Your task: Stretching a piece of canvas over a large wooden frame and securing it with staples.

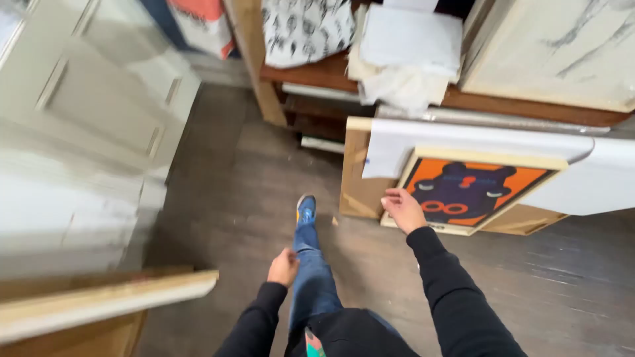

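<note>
Head view: my right hand grips the lower left corner of the framed orange print leaning against boards; stiff, probably light, likely fragile; best held by its wooden edges; left hand loosely curled, empty.

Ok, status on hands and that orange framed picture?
Right hand on orange-and-purple wood-framed picture, lower-left corner. Left hand loosely closed, empty. White sheet overlaps frame top.
</note>
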